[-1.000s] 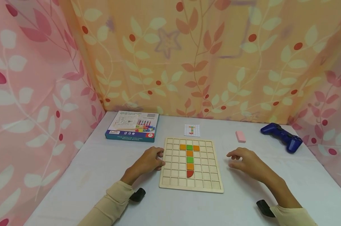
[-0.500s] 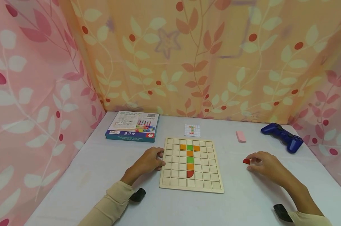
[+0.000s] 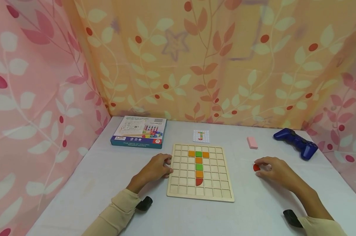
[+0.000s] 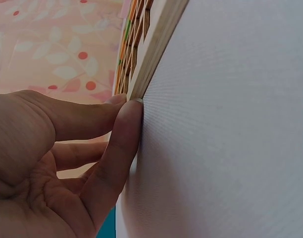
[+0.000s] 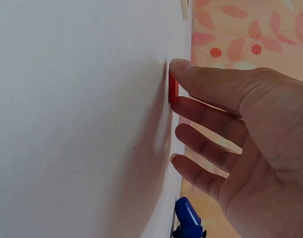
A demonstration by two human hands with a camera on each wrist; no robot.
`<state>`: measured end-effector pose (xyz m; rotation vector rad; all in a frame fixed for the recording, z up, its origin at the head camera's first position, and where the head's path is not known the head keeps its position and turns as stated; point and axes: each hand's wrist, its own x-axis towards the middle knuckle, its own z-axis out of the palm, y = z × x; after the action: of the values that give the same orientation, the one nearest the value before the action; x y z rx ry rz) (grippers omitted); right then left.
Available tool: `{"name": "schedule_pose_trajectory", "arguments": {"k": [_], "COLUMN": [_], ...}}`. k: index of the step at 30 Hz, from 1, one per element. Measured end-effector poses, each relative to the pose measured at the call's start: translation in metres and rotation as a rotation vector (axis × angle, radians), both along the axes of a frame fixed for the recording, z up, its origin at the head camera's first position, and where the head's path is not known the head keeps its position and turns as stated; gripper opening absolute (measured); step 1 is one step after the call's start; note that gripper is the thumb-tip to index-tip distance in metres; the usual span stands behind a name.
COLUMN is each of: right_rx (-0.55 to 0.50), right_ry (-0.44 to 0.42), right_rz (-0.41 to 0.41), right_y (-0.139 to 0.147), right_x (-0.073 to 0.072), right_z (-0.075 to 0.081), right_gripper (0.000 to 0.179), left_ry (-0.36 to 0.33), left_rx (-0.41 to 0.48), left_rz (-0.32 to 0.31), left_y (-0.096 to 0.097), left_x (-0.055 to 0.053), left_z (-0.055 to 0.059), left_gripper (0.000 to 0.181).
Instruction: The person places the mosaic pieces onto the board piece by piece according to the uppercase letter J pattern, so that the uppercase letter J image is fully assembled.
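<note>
A square wooden grid board (image 3: 183, 190) lies on the white table. In its cells sit orange and green squares (image 3: 199, 167) forming a T, with a red quarter-round piece (image 3: 199, 182) at the foot of the stem. My left hand (image 3: 155, 167) pinches the board's left edge with fingertips and thumb, seen closely in the left wrist view. To the right of the board, my right hand (image 3: 276, 170) holds another small red piece (image 5: 173, 87) between thumb and index finger, low over the table; its other fingers are spread. Fingertips partly cover this piece.
Behind the board lies a small pattern card (image 3: 201, 136). A flat toy box (image 3: 138, 131) stands at the back left. At the back right are a pink block (image 3: 252, 143) and a blue game controller (image 3: 295, 143). Patterned curtains enclose the table.
My right hand, with no piece visible in it at first, moved right and took up the red piece. Since then the piece has turned slightly in its fingers. The left hand stayed put.
</note>
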<state>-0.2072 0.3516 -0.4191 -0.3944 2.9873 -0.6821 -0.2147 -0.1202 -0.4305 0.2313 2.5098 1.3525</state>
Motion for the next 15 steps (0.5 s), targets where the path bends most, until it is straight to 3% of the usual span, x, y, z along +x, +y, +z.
{"name": "schedule_pose_trajectory", "arguments": {"k": [15], "right_rx": [-0.009], "right_ry": [-0.019], "right_rz": [0.004], "right_y": [-0.0061], "right_x": [-0.0042], "right_z": [0.0000], "right_gripper": [0.030], "left_ry": [-0.010], "left_rx": [0.011], "left_rz": [-0.015], "left_y": [-0.0006], "left_x": [-0.0007], "left_z": [0.0002], "left_gripper": [0.057]}}
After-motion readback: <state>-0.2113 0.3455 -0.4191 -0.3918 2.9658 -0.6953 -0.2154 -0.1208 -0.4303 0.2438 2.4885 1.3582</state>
